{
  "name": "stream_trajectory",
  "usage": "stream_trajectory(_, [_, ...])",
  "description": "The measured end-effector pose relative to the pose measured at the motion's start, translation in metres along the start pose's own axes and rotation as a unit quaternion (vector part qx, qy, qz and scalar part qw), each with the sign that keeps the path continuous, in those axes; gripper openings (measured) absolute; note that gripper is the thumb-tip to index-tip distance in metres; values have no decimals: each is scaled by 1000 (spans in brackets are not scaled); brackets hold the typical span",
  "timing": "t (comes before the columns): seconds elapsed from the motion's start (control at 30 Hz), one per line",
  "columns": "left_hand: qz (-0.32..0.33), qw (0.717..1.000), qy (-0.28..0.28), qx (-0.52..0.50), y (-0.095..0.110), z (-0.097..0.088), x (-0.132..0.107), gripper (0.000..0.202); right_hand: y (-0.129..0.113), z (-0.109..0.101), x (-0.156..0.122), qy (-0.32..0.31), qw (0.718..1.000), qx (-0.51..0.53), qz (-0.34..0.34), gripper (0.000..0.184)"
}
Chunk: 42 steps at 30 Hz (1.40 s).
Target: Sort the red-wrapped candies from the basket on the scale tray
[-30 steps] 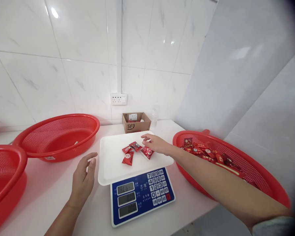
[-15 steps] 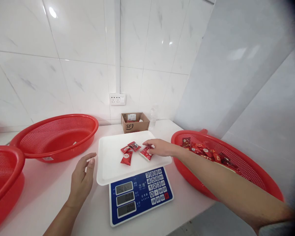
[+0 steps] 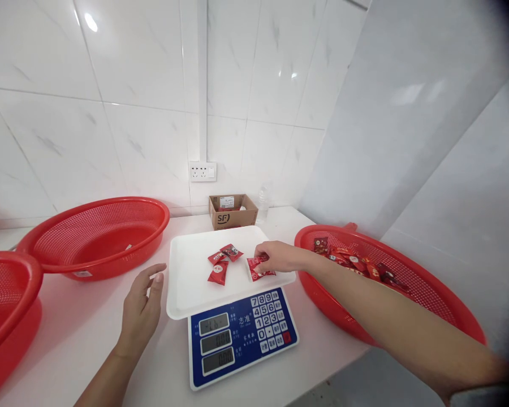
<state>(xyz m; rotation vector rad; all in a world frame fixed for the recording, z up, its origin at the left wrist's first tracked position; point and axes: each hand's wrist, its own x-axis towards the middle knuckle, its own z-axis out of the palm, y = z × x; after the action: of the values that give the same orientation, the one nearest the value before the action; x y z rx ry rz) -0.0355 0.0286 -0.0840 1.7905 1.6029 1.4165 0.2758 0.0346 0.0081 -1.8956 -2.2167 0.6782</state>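
Observation:
With its fingers closed, my right hand [image 3: 277, 257] grips a small red snack packet [image 3: 258, 273] over the right part of the white scale tray [image 3: 186, 297]. Several other red packets [image 3: 218, 272] lie bunched near the middle of that tray. My left hand [image 3: 142, 302] is beside the tray's left edge, fingers apart and holding nothing. In front of the tray, the scale's blue panel [image 3: 246, 356] carries number keys and three small displays.
A red basket [image 3: 432, 277] at the right holds many red packets. Two more red baskets [image 3: 97, 263] stand at the left. Behind the tray are a cardboard box [image 3: 233, 217] and a clear plastic bottle [image 3: 263, 203], near the tiled wall.
My right hand has shifted slightly right across the tray with the packet, which has turned to lie more sideways. My left hand and the other packets have not moved.

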Motion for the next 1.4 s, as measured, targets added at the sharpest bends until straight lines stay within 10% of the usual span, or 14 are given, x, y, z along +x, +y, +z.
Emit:
stream_trajectory(1.03, [28,999,38,24,6,-4,0,44,-15,30,-21,123,944,307,-2,12])
stream_trajectory(1.27, [126,990,39,46,36,-11,-3,39,-15,43,-37,133,921,366,-28,18])
stream_trajectory(1.4, [177,981,-74,18,70,-5,-7,38,-28,54,-49,131,902,406,-62,17])
